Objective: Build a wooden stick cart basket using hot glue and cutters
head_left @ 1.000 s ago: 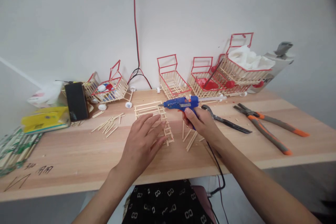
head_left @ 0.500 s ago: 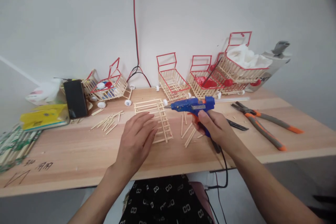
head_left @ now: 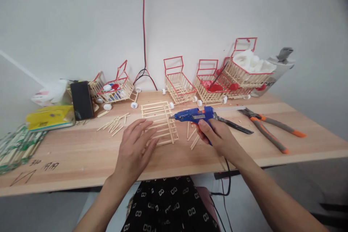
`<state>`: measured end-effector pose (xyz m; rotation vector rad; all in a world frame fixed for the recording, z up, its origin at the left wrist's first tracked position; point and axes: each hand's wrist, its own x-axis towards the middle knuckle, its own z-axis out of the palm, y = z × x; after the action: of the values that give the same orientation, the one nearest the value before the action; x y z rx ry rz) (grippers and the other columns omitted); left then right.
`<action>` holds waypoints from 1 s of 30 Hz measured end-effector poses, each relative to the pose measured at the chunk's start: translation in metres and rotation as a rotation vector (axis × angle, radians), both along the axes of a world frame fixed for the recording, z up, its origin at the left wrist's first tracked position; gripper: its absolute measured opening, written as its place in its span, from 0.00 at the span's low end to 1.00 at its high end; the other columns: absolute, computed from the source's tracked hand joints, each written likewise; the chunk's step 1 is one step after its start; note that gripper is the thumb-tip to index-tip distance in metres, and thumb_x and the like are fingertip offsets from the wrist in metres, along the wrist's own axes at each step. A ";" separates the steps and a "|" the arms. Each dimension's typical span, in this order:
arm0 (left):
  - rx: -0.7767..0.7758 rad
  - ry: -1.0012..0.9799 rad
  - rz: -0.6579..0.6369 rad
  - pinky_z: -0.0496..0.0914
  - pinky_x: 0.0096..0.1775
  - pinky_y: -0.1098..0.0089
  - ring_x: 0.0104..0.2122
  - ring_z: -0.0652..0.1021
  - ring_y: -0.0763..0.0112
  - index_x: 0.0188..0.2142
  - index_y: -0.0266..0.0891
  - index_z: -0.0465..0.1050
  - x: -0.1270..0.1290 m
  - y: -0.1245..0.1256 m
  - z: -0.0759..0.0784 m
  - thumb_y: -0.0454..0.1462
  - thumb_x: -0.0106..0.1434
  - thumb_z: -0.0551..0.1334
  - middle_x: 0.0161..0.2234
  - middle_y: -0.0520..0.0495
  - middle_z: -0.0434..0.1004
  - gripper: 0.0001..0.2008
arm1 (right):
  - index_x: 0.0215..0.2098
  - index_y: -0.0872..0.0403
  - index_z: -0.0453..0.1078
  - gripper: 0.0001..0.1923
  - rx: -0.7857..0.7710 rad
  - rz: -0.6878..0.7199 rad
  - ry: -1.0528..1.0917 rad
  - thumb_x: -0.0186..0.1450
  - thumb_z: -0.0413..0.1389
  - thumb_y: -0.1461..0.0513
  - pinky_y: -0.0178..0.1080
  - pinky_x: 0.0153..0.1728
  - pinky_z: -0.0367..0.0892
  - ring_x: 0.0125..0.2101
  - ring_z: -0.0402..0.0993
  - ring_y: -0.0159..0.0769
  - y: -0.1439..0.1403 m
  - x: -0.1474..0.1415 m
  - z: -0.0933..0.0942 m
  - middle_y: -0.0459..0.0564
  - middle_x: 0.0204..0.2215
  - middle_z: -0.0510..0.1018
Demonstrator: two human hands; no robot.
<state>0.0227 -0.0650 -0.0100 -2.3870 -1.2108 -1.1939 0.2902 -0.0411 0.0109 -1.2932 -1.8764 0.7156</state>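
My right hand (head_left: 214,133) is wrapped round the grip of a blue hot glue gun (head_left: 193,115), whose nozzle points left over a lattice frame of thin wooden sticks (head_left: 170,125). The nozzle tip is at the frame's right-hand part; whether it touches cannot be made out. At the frame's left side is my left hand (head_left: 138,143), fingers stretched and slightly apart, with nothing held. Its fingertips cover part of the frame. Loose cut sticks (head_left: 112,124) lie left of the frame, and more sticks (head_left: 194,141) lie under the glue gun.
Small stick-built carts with red rims (head_left: 179,83) line the wall. Pliers (head_left: 268,127) and a black-handled tool (head_left: 235,125) lie right. On the left are a black phone (head_left: 81,99), a yellow pack (head_left: 50,117) and green-wrapped sticks (head_left: 20,148). The glue gun's cord (head_left: 229,177) hangs over the table's front edge.
The glue gun in my right hand has moved left and slightly down, its nozzle now over the frame. My left hand has drawn back a little to the left. The view has shifted slightly.
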 end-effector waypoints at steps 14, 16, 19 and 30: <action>-0.051 0.090 -0.055 0.66 0.57 0.47 0.60 0.67 0.51 0.52 0.41 0.70 0.006 -0.006 -0.002 0.33 0.65 0.63 0.56 0.40 0.72 0.16 | 0.24 0.51 0.60 0.26 0.027 -0.016 -0.021 0.72 0.42 0.44 0.38 0.26 0.58 0.21 0.64 0.34 0.002 -0.002 -0.004 0.44 0.17 0.66; -0.054 0.100 -0.052 0.65 0.57 0.48 0.61 0.67 0.51 0.52 0.41 0.70 0.006 -0.006 -0.002 0.33 0.65 0.63 0.56 0.40 0.72 0.16 | 0.24 0.50 0.59 0.26 0.040 -0.016 -0.032 0.72 0.41 0.44 0.38 0.27 0.58 0.21 0.64 0.34 0.002 -0.002 -0.004 0.44 0.16 0.66; -0.049 0.119 -0.055 0.65 0.57 0.47 0.60 0.66 0.51 0.52 0.41 0.70 0.007 -0.005 -0.002 0.33 0.65 0.63 0.56 0.39 0.72 0.16 | 0.23 0.50 0.59 0.26 0.050 -0.009 -0.042 0.72 0.41 0.45 0.38 0.27 0.58 0.20 0.63 0.34 0.003 -0.003 -0.003 0.43 0.16 0.65; -0.030 0.135 -0.055 0.63 0.59 0.44 0.61 0.66 0.50 0.51 0.43 0.71 0.011 -0.004 -0.003 0.34 0.65 0.64 0.55 0.41 0.73 0.15 | 0.22 0.49 0.57 0.26 0.076 -0.021 -0.088 0.71 0.41 0.44 0.38 0.25 0.56 0.19 0.63 0.34 0.001 -0.004 -0.001 0.44 0.14 0.64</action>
<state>0.0338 -0.0691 -0.0127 -2.4926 -1.1357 -1.0174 0.2864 -0.0402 0.0096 -1.3130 -1.9384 0.5791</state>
